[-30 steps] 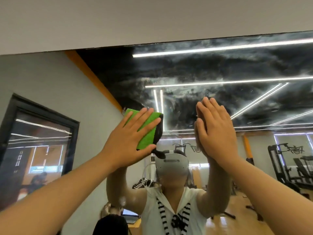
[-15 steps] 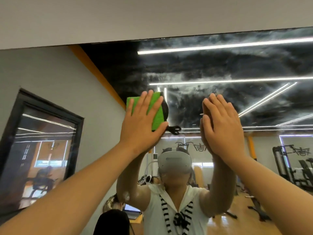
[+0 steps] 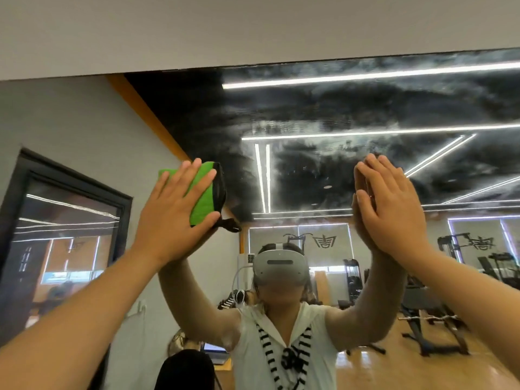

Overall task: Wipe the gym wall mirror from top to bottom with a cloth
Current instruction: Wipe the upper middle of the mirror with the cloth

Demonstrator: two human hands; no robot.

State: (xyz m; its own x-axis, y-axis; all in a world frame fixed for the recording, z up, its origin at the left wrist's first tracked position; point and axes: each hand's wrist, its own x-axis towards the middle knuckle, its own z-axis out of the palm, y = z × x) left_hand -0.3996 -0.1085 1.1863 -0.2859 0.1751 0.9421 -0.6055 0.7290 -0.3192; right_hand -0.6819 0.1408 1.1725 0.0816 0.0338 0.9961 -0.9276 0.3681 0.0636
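— Green cloth [image 3: 203, 197], which hand has it?
— The left hand [image 3: 174, 220]. It lies flat over the cloth with the fingers straight and spread, pressing it to the mirror [image 3: 337, 108]. Nothing is curled round it; the thumb runs along the lower edge.
— How much of the cloth shows?
— A strip above the fingertips and a wider part on the thumb side, with a black trim there. A black loop [image 3: 230, 225] sticks out just below the thumb.
— And the right hand [image 3: 391, 215]?
— Bare, flat on the glass, fingers straight and close together, holding nothing. It meets its own reflection palm to palm.
— How do the two sit?
— About level with each other and well apart, the cloth on the left hand's side only.
— Where on the mirror?
— In the upper part, below the top edge, which meets a pale wall [image 3: 253, 29]. Whitish smears cover the glass above and between the hands.
— Anything else in the glass?
— A person in a headset [image 3: 278, 267] with both arms raised, and gym machines [image 3: 422, 305] on a wooden floor behind
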